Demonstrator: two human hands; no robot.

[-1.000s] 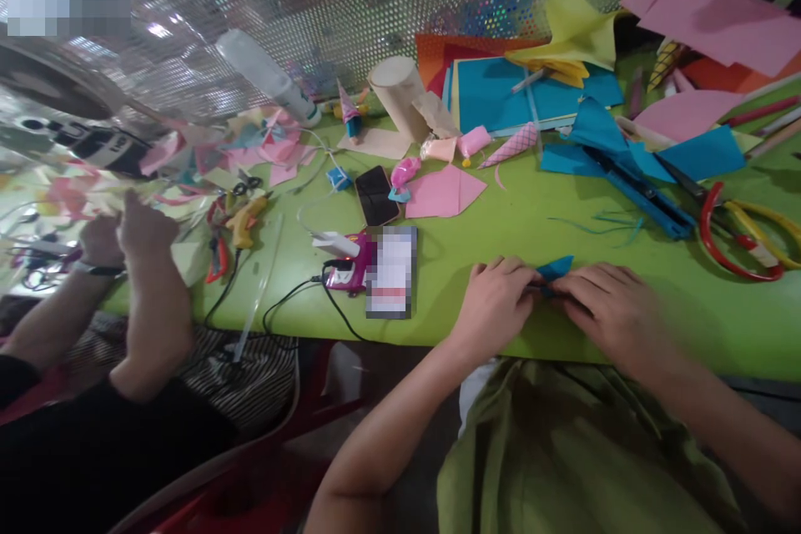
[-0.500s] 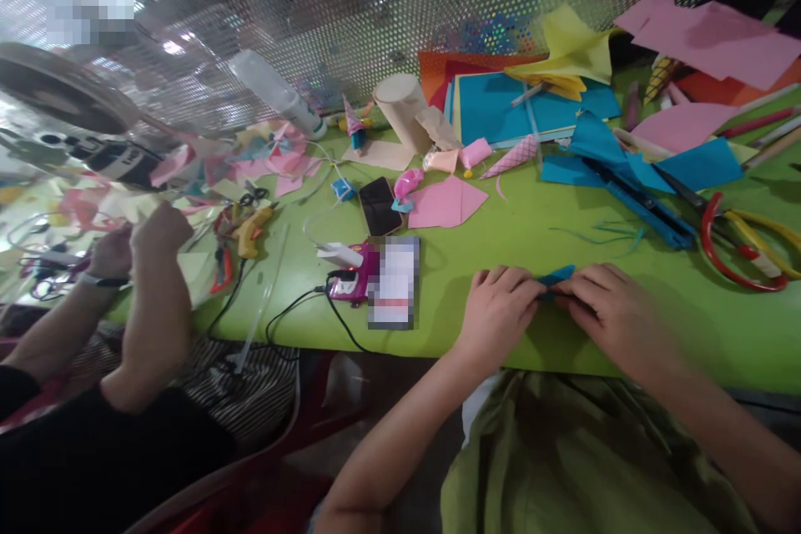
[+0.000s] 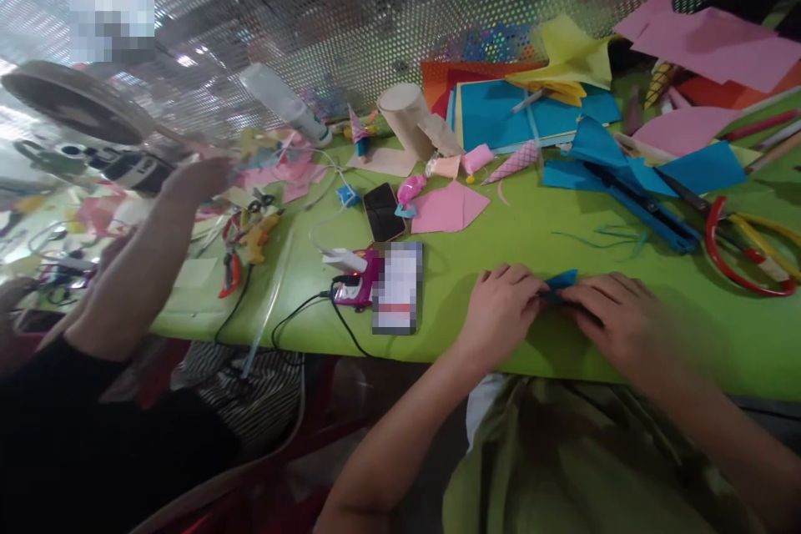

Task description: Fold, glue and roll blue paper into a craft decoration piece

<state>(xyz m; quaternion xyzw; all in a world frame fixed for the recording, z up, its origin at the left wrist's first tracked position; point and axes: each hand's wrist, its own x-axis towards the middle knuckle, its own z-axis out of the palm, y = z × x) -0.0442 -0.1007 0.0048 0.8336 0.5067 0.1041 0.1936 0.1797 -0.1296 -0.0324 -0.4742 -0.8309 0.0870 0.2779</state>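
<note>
Hands [image 3: 504, 309] (two) on one blue piece [image 3: 561, 280]

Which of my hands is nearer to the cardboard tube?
Your left. Your left hand is on the near side of the cardboard tube, off to its right; your right hand is farther right. Both are at the blue piece.

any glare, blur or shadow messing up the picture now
Head view: bright glare at top left, by the perforated sheet; head view: co-worker's reaching hand blurred, blue piece between left hand and right hand soft; head view: shadow on the green table beneath both.
</note>
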